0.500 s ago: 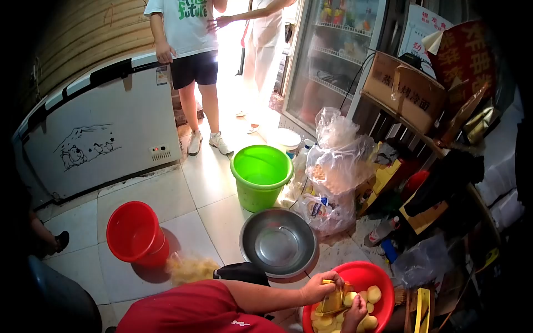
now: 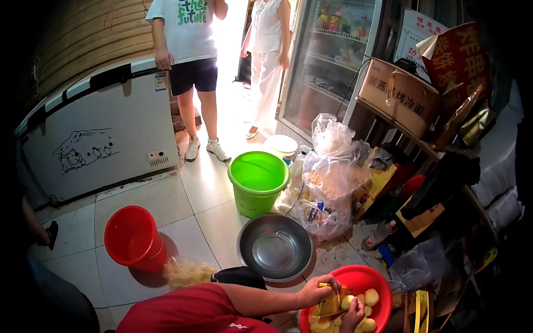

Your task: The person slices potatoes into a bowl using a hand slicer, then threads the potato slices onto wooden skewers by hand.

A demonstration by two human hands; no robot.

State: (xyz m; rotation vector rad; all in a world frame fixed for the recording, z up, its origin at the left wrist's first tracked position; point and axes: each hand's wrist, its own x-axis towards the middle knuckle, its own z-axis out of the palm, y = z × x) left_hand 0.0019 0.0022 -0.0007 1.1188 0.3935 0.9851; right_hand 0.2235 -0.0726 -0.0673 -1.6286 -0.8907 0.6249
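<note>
Over a red basin (image 2: 383, 280) at the lower right, my left hand (image 2: 321, 291) is closed on the top end of a yellow slicer (image 2: 331, 304), held tilted with its lower end down in the basin. My right hand (image 2: 352, 315) grips a peeled potato (image 2: 347, 302) against the slicer's face; its fingers partly cover it. Around and below lie several pale peeled potatoes (image 2: 371, 297), whole or cut, which I cannot fully tell apart. My red sleeve fills the bottom of the view.
Ahead of me are a metal bowl (image 2: 275, 247), a green bucket (image 2: 259, 183) and, leftward, a red bucket (image 2: 133, 238). Plastic bags (image 2: 333, 183) and a cluttered shelf with a cardboard box (image 2: 398, 95) line the right. Two people stand near a chest freezer (image 2: 105, 136) and a glass-door fridge (image 2: 327, 61).
The view has shifted slightly. The far person's outstretched arm now hangs down, away from the person in black shorts. Both my hands stay on the slicer and potato.
</note>
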